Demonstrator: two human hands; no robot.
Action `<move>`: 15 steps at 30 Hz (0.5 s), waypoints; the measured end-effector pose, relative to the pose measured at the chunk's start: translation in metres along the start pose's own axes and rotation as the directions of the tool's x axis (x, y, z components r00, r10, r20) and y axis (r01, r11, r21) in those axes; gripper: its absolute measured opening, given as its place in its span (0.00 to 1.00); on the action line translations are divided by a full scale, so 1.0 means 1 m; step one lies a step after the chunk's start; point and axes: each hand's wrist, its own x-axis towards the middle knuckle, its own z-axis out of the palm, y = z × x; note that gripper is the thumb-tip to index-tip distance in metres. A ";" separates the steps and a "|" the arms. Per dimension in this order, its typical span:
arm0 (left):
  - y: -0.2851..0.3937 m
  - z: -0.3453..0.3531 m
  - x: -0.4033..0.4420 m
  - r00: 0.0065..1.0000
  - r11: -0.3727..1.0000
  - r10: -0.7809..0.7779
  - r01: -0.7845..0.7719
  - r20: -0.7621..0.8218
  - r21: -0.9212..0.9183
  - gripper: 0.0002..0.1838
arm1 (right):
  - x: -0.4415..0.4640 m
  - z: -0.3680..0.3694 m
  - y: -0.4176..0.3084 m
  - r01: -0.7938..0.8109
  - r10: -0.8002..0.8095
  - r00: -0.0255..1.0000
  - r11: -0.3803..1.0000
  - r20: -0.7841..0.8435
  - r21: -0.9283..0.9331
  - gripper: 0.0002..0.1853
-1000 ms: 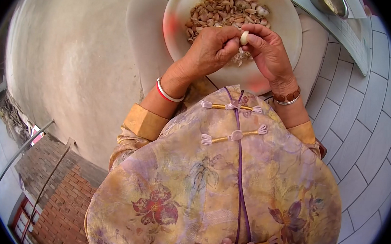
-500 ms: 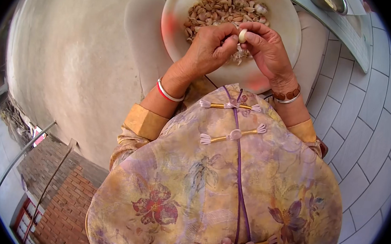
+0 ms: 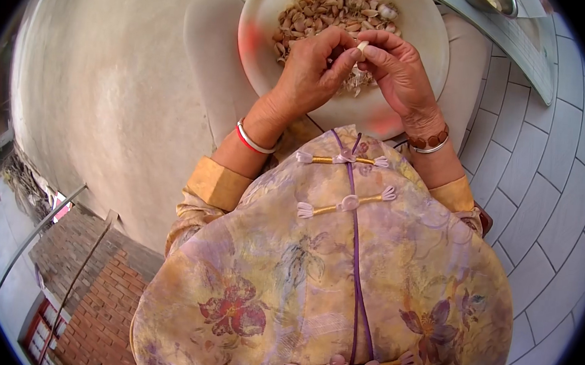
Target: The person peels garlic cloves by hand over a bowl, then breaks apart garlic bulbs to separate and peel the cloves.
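Observation:
Over a wide white basin (image 3: 417,100) with reddish patches, both hands meet at a pale garlic clove (image 3: 362,46). My right hand (image 3: 398,71) pinches the clove between thumb and fingers. My left hand (image 3: 314,65) is closed, its thumb and forefinger pressed together against the clove's left side; whether it grips a bit of skin is too small to tell. Unpeeled garlic cloves (image 3: 311,14) fill the basin's far part, with a whitish bulb (image 3: 387,11) at their right. Loose pale skins (image 3: 357,83) lie below my fingers.
A metal bowl (image 3: 489,2) with pale contents stands on a glass-like tabletop (image 3: 528,56) at the upper right. The basin rests between light-trousered legs (image 3: 214,48). Grey floor tiles (image 3: 544,173) are on the right, a brick surface (image 3: 101,305) at the lower left.
The fingers of my left hand have shifted over the clove, and less of it shows between the hands. The basin appears slightly further left and up in view.

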 end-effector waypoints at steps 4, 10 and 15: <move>-0.002 0.002 0.000 0.998 0.999 0.049 -0.049 -0.038 0.007 0.06 | -0.001 0.001 0.001 0.006 -0.006 1.000 1.000 0.017 0.002 0.11; -0.008 0.005 0.000 0.986 0.987 0.151 -0.146 -0.072 0.068 0.06 | -0.001 0.001 0.001 0.020 -0.020 1.000 1.000 0.020 0.010 0.11; -0.003 0.002 -0.003 1.000 0.998 -0.012 0.011 -0.017 -0.062 0.08 | 0.000 0.007 -0.001 0.155 -0.157 0.987 0.985 0.023 0.076 0.11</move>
